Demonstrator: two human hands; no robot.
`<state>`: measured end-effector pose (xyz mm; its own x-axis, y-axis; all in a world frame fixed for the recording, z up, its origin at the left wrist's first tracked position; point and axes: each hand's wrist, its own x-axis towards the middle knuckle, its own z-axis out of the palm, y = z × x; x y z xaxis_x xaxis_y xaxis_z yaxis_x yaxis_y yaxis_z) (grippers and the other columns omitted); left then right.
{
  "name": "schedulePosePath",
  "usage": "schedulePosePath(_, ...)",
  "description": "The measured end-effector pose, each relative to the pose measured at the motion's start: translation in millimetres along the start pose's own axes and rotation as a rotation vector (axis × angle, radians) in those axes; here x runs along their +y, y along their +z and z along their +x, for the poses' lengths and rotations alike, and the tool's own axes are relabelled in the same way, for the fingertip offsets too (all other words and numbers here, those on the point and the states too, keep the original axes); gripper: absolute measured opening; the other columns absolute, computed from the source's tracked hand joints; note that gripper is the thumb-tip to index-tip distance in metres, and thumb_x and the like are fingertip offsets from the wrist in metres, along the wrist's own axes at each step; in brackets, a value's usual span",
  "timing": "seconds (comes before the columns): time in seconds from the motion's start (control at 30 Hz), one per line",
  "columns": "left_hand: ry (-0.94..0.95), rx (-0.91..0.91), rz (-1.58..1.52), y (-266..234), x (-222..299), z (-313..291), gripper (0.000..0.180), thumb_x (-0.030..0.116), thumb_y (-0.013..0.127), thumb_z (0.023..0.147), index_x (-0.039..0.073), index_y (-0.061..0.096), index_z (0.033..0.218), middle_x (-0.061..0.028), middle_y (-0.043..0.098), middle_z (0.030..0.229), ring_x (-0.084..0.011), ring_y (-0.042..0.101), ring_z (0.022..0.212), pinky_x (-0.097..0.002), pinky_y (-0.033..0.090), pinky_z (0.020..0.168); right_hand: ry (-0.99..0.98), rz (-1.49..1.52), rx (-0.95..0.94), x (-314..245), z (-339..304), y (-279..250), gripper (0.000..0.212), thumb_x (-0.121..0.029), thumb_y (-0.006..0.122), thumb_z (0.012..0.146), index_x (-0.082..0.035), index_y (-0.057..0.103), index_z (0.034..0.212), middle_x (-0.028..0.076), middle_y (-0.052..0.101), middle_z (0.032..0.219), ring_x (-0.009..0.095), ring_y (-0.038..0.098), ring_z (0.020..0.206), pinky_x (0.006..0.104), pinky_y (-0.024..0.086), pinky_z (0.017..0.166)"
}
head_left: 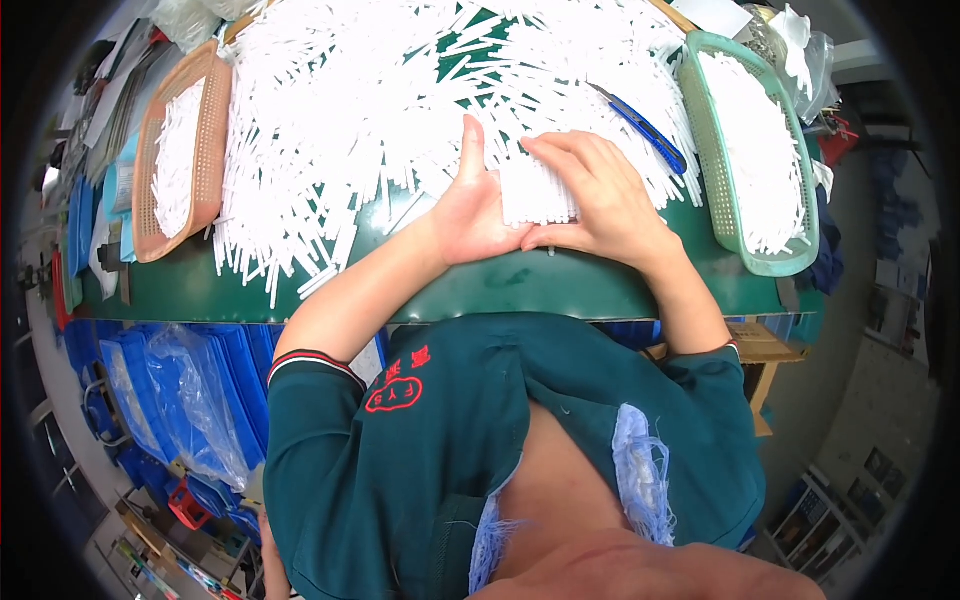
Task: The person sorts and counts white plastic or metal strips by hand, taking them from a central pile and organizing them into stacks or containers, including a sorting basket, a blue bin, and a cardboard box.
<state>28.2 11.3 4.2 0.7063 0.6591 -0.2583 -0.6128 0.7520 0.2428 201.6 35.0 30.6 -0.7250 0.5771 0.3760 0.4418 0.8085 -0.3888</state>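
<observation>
Between my two hands a neat block of short white tube-like sticks (538,200) stands lined up side by side. My left hand (472,210) bears against its left side, thumb stretched upward; its other fingers are hidden by the sticks. My right hand (612,198) curves round the right side, with fingertips at the far edge and thumb along the near edge. Beyond and around them a wide heap of loose white sticks (330,110) covers much of the green table (440,295). A blue utility knife (648,135) lies on the heap, right of my right hand.
At the left stands an orange plastic basket (145,190) with white sticks in it. A green basket (712,165), also filled with sticks, stands at the right. Blue folded sheets or crates (235,385) are below the table's near edge at left, a cardboard box (765,345) at right.
</observation>
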Motion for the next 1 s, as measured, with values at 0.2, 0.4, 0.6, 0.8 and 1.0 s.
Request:
schedulePosePath(0.2, -0.006, 0.045, -0.007, -0.4, 0.1, 1.1, 0.106, 0.084, 0.016, 0.066, 0.004, 0.024, 0.136, -0.0138, 0.033, 0.136, -0.0288, 0.033, 0.126, -0.0417, 0.032, 0.101, 0.023, 0.063, 0.036, -6.3, 5.6, 1.7, 0.074, -0.044, 0.072, 0.058, -0.002, 0.051, 0.115, 0.012, 0.055, 0.105, 0.029, 0.052, 0.094, 0.0365, 0.044, 0.080)
schedulePosePath(0.4, 0.020, 0.075, 0.053, -6.8, -1.1, 1.3, 0.104, 0.083, 0.018, 0.067, 0.004, 0.028, 0.133, -0.0138, 0.037, 0.133, -0.0283, 0.038, 0.122, -0.0414, 0.038, 0.096, 0.032, 0.014, -0.038, -8.1, 5.2, 14.4, 0.075, -0.045, 0.073, 0.058, -0.003, 0.050, 0.116, 0.013, 0.054, 0.107, 0.029, 0.052, 0.096, 0.0365, 0.043, 0.081)
schedulePosePath(0.6, 0.021, 0.035, 0.086, -9.0, -8.6, 6.6, 0.102, 0.082, 0.018, 0.068, 0.004, 0.025, 0.135, -0.0152, 0.034, 0.135, -0.0284, 0.036, 0.124, -0.0424, 0.033, 0.100, 0.014, 0.036, 0.026, -15.3, 4.4, 9.5, 0.071, -0.041, 0.073, 0.058, -0.002, 0.051, 0.114, 0.012, 0.054, 0.106, 0.029, 0.053, 0.095, 0.0368, 0.044, 0.080)
schedulePosePath(0.8, 0.013, 0.049, 0.110, -10.8, -6.9, 5.8, 0.103, 0.083, 0.017, 0.067, 0.005, 0.025, 0.134, -0.0151, 0.036, 0.134, -0.0280, 0.036, 0.124, -0.0416, 0.034, 0.099, -0.008, 0.037, 0.031, -13.1, 4.8, 12.1, 0.069, -0.040, 0.071, 0.060, -0.003, 0.051, 0.114, 0.011, 0.053, 0.106, 0.028, 0.052, 0.095, 0.0367, 0.043, 0.080)
schedulePosePath(1.0, -0.024, 0.049, 0.072, -10.2, -5.9, 4.6, 0.104, 0.083, 0.017, 0.067, 0.004, 0.025, 0.134, -0.0150, 0.035, 0.135, -0.0282, 0.036, 0.124, -0.0417, 0.034, 0.099, -0.025, 0.046, 0.052, -10.3, 3.5, 16.4, 0.068, -0.039, 0.073, 0.059, -0.004, 0.052, 0.114, 0.010, 0.054, 0.104, 0.027, 0.053, 0.093, 0.0363, 0.043, 0.079)
